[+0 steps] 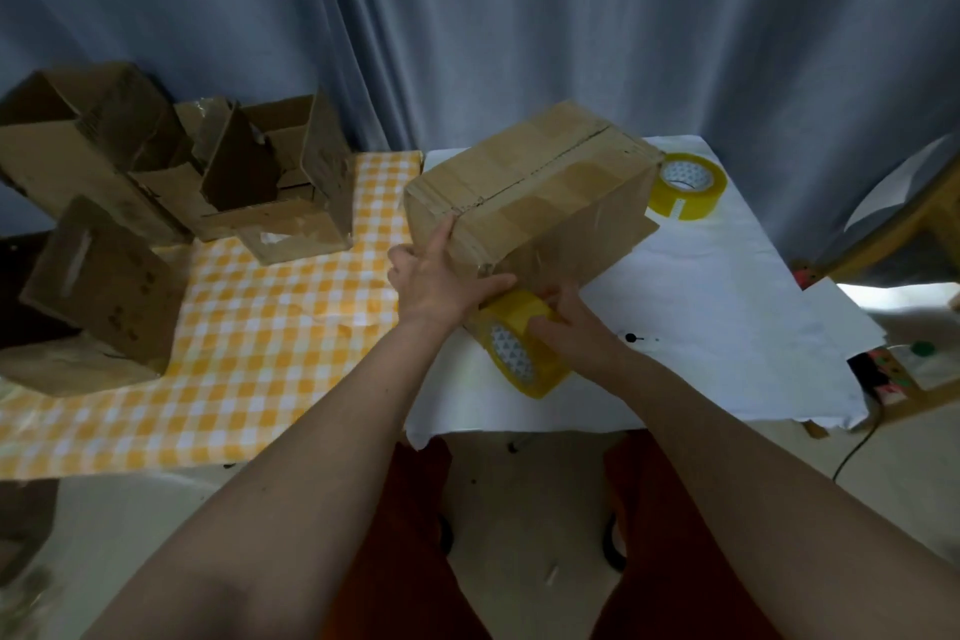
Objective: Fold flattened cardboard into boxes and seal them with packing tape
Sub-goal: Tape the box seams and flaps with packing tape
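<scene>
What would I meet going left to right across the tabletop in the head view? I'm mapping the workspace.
Pile of open cardboard boxes on the yellow checked cloth → left hand pressing the closed box → tape roll gripped by the right hand → spare tape roll on the white sheet.

A grey curtain [571, 16] hangs in folds behind the table [727, 286]. The table's left part wears a yellow checked cloth [249, 338], its right part white paper. Pale floor [519, 494] lies below; a wooden chair [904, 218] stands right.
</scene>
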`<state>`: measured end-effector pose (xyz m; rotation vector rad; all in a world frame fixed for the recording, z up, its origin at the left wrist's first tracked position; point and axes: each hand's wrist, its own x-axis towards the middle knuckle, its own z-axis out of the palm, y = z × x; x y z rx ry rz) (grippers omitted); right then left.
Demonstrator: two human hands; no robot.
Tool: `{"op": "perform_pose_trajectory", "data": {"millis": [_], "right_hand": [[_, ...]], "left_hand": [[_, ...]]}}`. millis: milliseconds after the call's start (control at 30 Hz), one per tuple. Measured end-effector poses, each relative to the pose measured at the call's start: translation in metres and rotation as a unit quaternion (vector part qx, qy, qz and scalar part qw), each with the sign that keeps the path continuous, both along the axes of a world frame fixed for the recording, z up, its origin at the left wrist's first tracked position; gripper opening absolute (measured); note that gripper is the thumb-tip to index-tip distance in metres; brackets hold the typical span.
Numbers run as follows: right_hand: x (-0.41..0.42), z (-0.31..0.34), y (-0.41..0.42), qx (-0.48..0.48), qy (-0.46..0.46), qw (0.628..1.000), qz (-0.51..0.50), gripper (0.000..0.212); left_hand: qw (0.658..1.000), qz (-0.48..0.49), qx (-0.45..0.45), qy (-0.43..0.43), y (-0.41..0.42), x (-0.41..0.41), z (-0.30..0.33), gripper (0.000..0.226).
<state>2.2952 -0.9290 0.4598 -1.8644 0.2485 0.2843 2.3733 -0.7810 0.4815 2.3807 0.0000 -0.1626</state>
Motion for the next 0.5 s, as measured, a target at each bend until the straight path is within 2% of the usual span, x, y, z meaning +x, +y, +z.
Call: {"op": "perform_pose_trajectory", "data": {"millis": [100, 167, 300, 400, 500], "right_hand": [[0.001, -0.003, -0.006, 0.003, 0.014, 1.000, 0.004, 0.031], [0.000, -0.004, -0.011, 0.003, -0.001, 1.000, 0.006, 0.030], [0.001, -0.008, -0.029, -0.021, -0.053, 0.998, -0.020, 0.027], [0.005, -0.029, -0.060, -0.142, -0.072, 0.984, -0.082, 0.023], [0.002, -0.061, -0.093, -0.310, 0.005, 0.947, -0.078, 0.030]], "left_hand": [[0.982, 0.064, -0.174, 0.044, -0.011, -0.010, -0.019, 0.131], [0.959, 0.111, -0.252, 0.068, -0.019, -0.017, -0.031, 0.143], [0.940, 0.160, -0.293, 0.073, -0.029, -0.025, -0.045, 0.129], [0.926, 0.192, -0.313, 0.086, -0.032, -0.023, -0.049, 0.127], [0.921, 0.229, -0.300, 0.095, -0.032, -0.019, -0.050, 0.125]]}}
